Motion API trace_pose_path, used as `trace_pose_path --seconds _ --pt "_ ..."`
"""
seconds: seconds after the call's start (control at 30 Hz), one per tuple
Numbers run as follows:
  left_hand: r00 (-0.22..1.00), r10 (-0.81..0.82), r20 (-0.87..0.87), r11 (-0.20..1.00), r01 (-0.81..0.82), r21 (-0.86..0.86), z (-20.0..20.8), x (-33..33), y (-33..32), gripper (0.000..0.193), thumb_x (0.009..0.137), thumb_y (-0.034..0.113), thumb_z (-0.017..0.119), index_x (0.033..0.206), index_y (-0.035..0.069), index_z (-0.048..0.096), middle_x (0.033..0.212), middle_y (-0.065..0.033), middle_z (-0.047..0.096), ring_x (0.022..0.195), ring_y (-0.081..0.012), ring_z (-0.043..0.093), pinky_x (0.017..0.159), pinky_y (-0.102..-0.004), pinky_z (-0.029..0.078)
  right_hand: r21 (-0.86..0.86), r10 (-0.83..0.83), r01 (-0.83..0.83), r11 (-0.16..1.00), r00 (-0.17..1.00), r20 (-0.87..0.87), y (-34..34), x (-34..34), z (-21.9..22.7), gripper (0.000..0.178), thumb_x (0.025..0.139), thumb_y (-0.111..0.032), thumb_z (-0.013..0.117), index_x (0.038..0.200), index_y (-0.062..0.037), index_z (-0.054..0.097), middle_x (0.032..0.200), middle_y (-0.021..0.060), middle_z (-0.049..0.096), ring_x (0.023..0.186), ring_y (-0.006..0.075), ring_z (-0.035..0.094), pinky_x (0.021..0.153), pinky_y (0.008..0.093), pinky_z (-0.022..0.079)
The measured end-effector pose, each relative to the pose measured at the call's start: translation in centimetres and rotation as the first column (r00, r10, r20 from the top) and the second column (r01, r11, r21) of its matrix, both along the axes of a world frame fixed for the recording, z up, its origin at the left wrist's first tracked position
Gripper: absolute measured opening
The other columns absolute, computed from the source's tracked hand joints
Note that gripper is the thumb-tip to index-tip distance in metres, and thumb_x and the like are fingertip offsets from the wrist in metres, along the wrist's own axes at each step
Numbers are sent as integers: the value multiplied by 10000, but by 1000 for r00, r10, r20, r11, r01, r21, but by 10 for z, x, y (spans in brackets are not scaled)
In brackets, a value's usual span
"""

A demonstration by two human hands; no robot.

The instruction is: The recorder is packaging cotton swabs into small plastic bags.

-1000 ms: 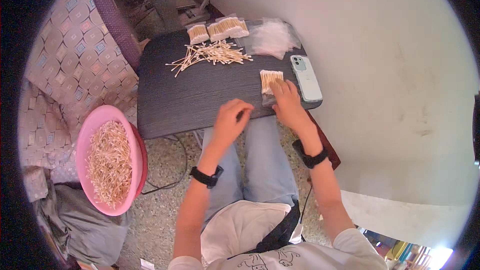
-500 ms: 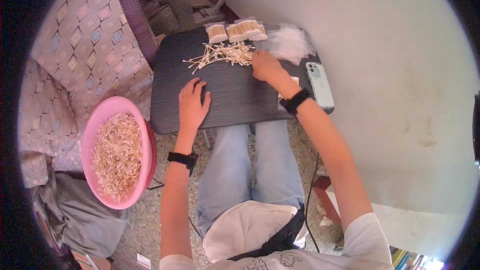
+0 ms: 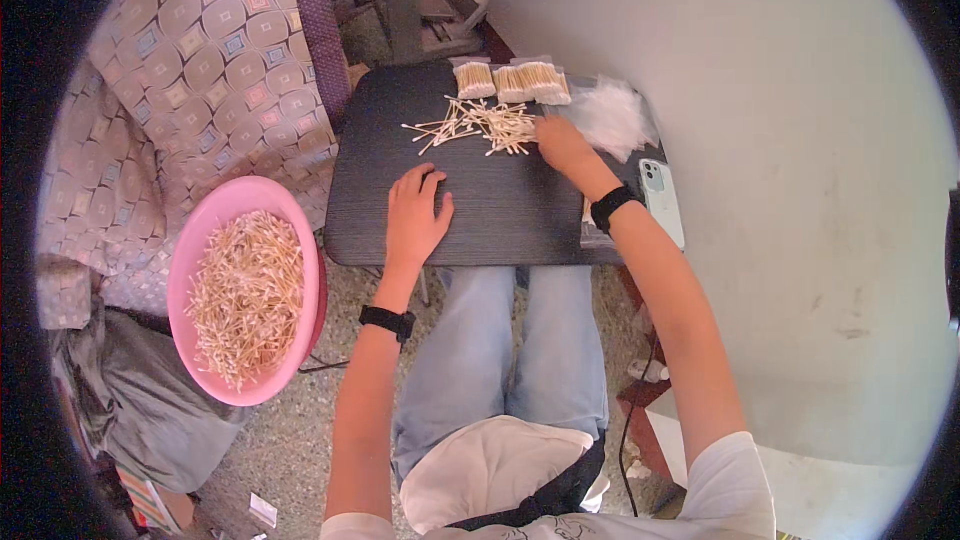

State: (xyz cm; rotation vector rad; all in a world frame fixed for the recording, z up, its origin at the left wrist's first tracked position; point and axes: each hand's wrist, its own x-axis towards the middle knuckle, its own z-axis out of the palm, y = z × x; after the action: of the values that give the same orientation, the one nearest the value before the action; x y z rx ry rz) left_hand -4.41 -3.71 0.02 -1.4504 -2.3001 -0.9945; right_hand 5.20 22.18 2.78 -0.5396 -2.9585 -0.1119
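A loose pile of cotton swabs [image 3: 485, 124] lies criss-cross on the small black table [image 3: 380, 130]. At the pile's right edge is my right hand [image 3: 563, 148], its fingers curled in against the swabs; whatever they hold is hidden. My left hand [image 3: 415, 220] rests on the tabletop nearer to me, below the pile, fingers apart and holding nothing. Behind the pile stand clear bags packed with cotton swabs [image 3: 530, 82]. To their right lies a heap of clear plastic bags [image 3: 612, 118]. Another small packet is partly covered by my right wrist.
A pink basin [image 3: 183, 310] full of loose cotton swabs stands left of the table, beside a patterned cover [image 3: 210, 50]. A light phone [image 3: 662, 205] lies at the table's right edge, close to the pale wall [image 3: 800, 190]. A dark cable [image 3: 625, 430] runs along the floor.
The whole view has shifted, so the table appears further right and slightly lower. My right hand stays at the pile's right edge, and my left hand still rests on the table.
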Motion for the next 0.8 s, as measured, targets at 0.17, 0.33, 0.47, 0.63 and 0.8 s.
trace_pose_path --seconds 0.17,0.33,0.47,0.63,0.8 --pt "1000 -10 -14 1000 10 23 0 3 6 287 817 152 608 1086 62 567 1190 -126 531 1131 -319 493 973 -437 371 -153 -42 29 988 996 -79 20 10 14 176 818 -79 516 915 62 558 837 244 622 906 416 593 808 465 472" --pt "1000 3 9 1000 -3 5 -3 -1 0 283 828 161 602 1091 64 567 1194 -120 530 1137 -318 488 980 -437 365 -206 -94 113 972 991 99 18 14 40 208 830 -97 513 957 65 542 847 273 622 845 431 602 770 484 473" --pt "1000 -6 -9 1000 6 22 -1 3 7 275 821 156 613 1073 54 572 1180 -110 537 1119 -293 500 976 -427 366 -225 -239 221 949 969 -56 22 33 41 189 852 -100 499 955 54 538 853 270 625 853 434 600 764 492 467" --pt "1000 3 -19 1000 -3 22 -2 0 4 259 868 200 581 1081 53 572 1165 -119 544 1099 -295 511 977 -430 362 -315 -56 -18 949 973 -225 -31 50 41 170 835 -85 505 966 22 521 915 247 628 861 408 618 725 503 487" --pt "991 -60 117 998 62 -12 4 0 -4 307 921 249 527 1161 60 548 1214 -132 534 1114 -297 511 999 -442 345 -285 28 -75 956 986 -167 -110 54 20 143 810 -76 523 936 -10 509 879 207 611 812 379 627 682 461 511"
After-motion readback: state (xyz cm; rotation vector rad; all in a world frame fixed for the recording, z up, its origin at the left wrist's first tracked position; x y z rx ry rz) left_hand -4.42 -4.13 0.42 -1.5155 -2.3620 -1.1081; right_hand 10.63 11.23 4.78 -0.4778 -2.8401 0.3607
